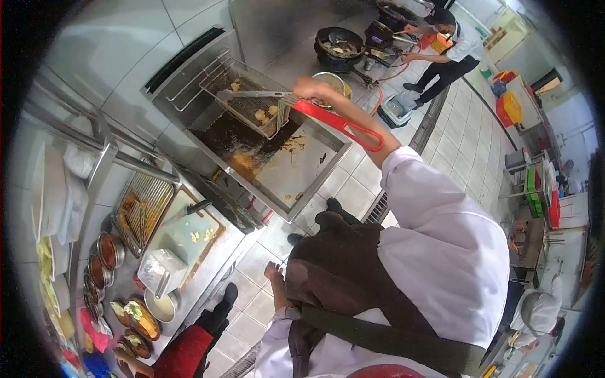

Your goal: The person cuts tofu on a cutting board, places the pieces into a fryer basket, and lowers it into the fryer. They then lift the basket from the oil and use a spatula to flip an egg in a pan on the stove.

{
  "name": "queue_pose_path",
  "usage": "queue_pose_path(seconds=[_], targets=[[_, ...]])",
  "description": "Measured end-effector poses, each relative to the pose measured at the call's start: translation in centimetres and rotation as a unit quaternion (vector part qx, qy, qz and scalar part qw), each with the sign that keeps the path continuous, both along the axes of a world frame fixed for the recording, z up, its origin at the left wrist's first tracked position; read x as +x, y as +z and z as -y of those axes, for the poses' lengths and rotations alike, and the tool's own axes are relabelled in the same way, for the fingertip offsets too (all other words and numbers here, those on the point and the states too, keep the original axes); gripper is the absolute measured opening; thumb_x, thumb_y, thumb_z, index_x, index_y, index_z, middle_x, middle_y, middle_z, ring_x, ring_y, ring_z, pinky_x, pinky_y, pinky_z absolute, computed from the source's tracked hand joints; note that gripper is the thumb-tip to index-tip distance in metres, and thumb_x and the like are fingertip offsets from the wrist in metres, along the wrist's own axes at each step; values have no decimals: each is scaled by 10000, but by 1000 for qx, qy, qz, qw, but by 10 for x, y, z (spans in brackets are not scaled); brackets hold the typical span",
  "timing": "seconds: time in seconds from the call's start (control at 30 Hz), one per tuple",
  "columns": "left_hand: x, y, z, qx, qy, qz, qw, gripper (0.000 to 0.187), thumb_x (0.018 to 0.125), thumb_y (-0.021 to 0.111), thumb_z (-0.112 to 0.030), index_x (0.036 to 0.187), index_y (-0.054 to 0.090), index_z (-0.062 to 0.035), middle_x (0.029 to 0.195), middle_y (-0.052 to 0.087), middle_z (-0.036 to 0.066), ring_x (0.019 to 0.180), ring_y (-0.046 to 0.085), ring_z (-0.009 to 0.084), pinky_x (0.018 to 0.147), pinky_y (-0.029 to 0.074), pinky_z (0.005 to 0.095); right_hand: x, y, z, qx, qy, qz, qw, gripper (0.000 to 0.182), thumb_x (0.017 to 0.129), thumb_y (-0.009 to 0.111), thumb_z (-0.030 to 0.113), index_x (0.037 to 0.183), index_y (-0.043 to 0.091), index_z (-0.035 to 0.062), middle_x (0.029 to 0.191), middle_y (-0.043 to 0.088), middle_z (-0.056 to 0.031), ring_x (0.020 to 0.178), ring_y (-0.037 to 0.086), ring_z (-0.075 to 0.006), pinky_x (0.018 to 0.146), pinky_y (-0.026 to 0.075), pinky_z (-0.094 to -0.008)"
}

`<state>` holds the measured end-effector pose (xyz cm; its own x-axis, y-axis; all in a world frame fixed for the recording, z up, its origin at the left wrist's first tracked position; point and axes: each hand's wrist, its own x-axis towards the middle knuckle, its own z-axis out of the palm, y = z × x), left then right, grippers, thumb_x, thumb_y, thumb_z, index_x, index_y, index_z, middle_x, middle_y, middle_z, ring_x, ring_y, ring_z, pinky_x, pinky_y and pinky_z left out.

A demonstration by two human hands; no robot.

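My right hand [310, 89] is closed near the end of the fryer basket, about a pair of metal tongs [252, 94]; a red basket handle [340, 125] runs just below it. Several fried pieces lie in the wire basket [242, 104], which is raised over the dark oil of the fryer [236, 142]. Down by my apron hangs my left hand [272, 271], away from any object; its fingers are small and partly curled, and nothing shows in them.
At the left, a counter holds a cutting board [200, 227], a wire rack [144, 201], sauce bowls [110, 251] and filled dishes [144, 318]. A person in red [183, 356] stands there. Another person [463, 47] works by the woks [339, 47].
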<state>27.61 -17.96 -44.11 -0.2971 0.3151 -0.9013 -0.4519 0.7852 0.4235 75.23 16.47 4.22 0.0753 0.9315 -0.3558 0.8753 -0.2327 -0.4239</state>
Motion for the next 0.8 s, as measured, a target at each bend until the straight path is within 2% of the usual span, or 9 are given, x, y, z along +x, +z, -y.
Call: queue_pose_path(seconds=[0.23, 0.33, 0.4, 0.43, 0.47, 0.5, 0.57, 0.63, 0.8], targets=[[-21, -35, 33, -65, 84, 8, 994, 220, 822, 574, -160, 1005, 585, -39, 926, 622, 91, 786, 617, 255, 572, 439, 375, 16, -29, -9, 32, 18, 77, 996, 334, 784, 524, 224, 930, 576, -72, 862, 623, -187, 688, 585, -227, 582, 465, -387], [-29, -38, 44, -74, 117, 22, 990, 214, 824, 572, -164, 997, 585, -39, 927, 621, 89, 776, 617, 253, 568, 438, 378, 19, 0, 18, 133, 72, 25, 988, 332, 778, 566, 177, 1000, 575, -70, 889, 638, -187, 716, 594, -219, 591, 458, -356], [-20, -10, 38, -37, 165, -29, 985, 168, 821, 566, -156, 934, 584, -33, 883, 621, 92, 744, 620, 248, 552, 441, 379, 39, -10, 14, -18, -82, -186, 979, 400, 761, 605, 144, 1096, 555, -69, 912, 646, -165, 718, 593, -194, 604, 452, -319], [-23, -9, 38, -36, 170, -33, 984, 164, 820, 565, -154, 930, 583, -33, 880, 620, 92, 741, 620, 247, 549, 441, 378, 38, -14, 21, -18, -83, -186, 979, 400, 761, 605, 144, 1096, 555, -69, 912, 646, -165, 718, 593, -194, 604, 452, -319], [-25, -7, 38, -38, 169, -30, 984, 161, 819, 564, -152, 926, 582, -33, 876, 620, 92, 738, 619, 246, 545, 440, 377, 37, -18, 30, 40, -112, -236, 964, 221, 773, 627, 176, 870, 506, 18, 721, 541, -68, 561, 472, -115, 471, 334, -278], [-28, -10, 40, -40, 166, -27, 985, 157, 818, 564, -150, 922, 580, -33, 873, 619, 92, 734, 619, 246, 542, 440, 377, 33, -20, 38, 97, -140, -285, 943, 260, 785, 649, 208, 643, 457, 105, 529, 437, 29, 405, 351, -35, 339, 216, -236], [-32, -15, 39, -49, 154, -13, 987, 150, 816, 563, -146, 914, 577, -33, 865, 617, 91, 728, 618, 244, 535, 440, 375, 29, -19, 46, 105, -168, -286, 938, 202, 768, 632, 156, 656, 473, 102, 542, 428, 38, 455, 386, -55, 389, 273, -234], [-35, -17, 39, -52, 142, -5, 989, 143, 814, 562, -142, 907, 574, -33, 858, 615, 91, 722, 617, 242, 528, 440, 374, 34, -26, 50, 101, -102, -343, 928, 113, 762, 584, 101, 774, 520, 10, 710, 545, -11, 680, 541, -109, 583, 423, -273], [-39, -18, 42, -55, 120, 4, 991, 126, 809, 559, -131, 887, 567, -33, 841, 611, 90, 707, 614, 238, 511, 439, 370, 32, -43, 44, 195, -75, -179, 961, 55, 756, 546, 77, 757, 529, 24, 673, 518, -6, 639, 490, -112, 576, 393, -282]])
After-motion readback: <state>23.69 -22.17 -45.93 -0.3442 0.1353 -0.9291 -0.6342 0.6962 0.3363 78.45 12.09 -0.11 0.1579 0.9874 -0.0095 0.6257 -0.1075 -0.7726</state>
